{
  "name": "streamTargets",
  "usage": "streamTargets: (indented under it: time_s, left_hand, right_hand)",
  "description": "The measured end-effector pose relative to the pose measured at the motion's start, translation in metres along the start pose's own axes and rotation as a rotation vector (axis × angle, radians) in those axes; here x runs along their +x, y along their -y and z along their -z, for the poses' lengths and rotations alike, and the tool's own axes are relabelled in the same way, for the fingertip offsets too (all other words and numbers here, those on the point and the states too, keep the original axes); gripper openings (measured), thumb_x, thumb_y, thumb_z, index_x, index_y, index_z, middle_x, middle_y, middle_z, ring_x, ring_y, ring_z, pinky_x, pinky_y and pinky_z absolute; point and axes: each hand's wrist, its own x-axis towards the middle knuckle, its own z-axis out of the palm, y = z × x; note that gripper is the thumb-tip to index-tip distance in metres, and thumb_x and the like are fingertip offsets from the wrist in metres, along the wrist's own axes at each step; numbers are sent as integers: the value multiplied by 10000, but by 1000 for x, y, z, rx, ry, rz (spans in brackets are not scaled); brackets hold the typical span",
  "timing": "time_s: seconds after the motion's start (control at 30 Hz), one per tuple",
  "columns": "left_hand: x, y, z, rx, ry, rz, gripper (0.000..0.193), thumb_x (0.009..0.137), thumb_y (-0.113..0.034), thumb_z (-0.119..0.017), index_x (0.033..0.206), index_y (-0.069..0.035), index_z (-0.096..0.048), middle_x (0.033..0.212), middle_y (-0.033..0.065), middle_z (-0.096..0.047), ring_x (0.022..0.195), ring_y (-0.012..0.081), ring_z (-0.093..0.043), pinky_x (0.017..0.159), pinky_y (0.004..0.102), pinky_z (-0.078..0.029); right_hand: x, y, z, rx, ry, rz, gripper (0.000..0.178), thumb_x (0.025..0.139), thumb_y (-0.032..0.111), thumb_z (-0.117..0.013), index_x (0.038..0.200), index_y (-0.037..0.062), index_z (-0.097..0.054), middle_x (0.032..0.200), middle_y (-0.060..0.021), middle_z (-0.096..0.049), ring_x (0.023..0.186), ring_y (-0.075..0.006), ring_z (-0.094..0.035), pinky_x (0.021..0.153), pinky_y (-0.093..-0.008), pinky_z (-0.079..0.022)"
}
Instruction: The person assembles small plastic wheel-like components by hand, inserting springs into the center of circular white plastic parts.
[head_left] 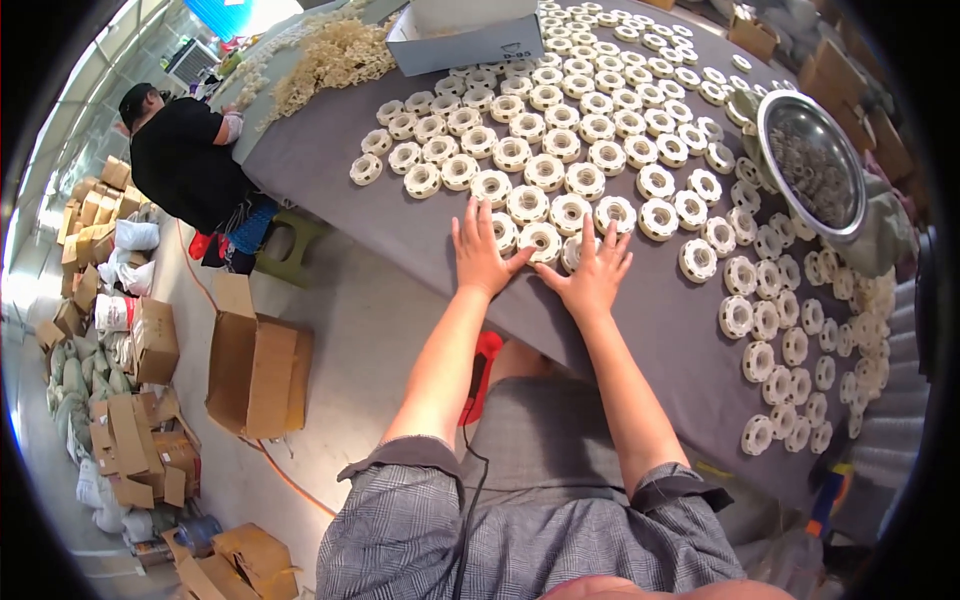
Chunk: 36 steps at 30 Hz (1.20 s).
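Observation:
Both my hands rest at the near edge of the grey-covered table (345,205), around a cluster of off-white plastic rings (540,243) with notched rims. My left hand (481,264) has its fingers spread, touching rings on the cluster's left side. On the right side, my right hand (590,287) is spread the same way, its fingertips against rings. The two thumbs point toward each other just below the nearest ring. Neither hand is closed round a ring. More such rings lie flat in rows beyond the hands and along the right side of the table.
A metal bowl (848,228) of small parts stands at the right on greenish cloth. Toward the back are a grey box (470,57) and a beige heap (338,60) of pieces. A co-worker (185,155) sits at the far left. Below stands an open carton (232,370).

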Motion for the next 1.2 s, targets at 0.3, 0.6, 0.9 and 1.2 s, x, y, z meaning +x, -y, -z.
streamTargets:
  time_s: [0.3,0.6,0.9,1.2]
  left_hand:
    - [-12,8,19,-82,304,41,1250,539,-650,-710,1418,-64,-42,1455,225,-81,1363,325,-89,1088,508,-55]
    - [9,21,10,-4,322,66,1232,545,-629,-720,1413,-50,-65,1445,245,-99,1359,333,-110,1081,524,-77]
    - [28,33,1,-71,247,78,1238,531,-608,-742,1411,-44,-78,1437,245,-141,1352,333,-144,1089,486,-116]
    - [46,25,-4,-116,112,50,1202,481,-592,-771,1383,-42,-197,1398,226,-249,1293,352,-260,1054,456,-225]
  right_hand:
    - [-1,-8,-8,4,-26,6,1023,578,643,-682,1407,224,-254,1419,-245,-206,1308,-458,-173,1027,-591,-152]
    - [19,-1,-5,-20,62,-10,1040,548,648,-701,1398,219,-282,1409,-272,-209,1298,-478,-180,1026,-583,-164]
    - [42,4,-25,-24,-24,44,1034,540,634,-715,1384,196,-309,1385,-276,-259,1277,-490,-217,1023,-558,-206]
    - [55,-5,-29,50,-74,3,1041,565,624,-706,1400,180,-269,1402,-265,-230,1305,-473,-154,1030,-590,-149]
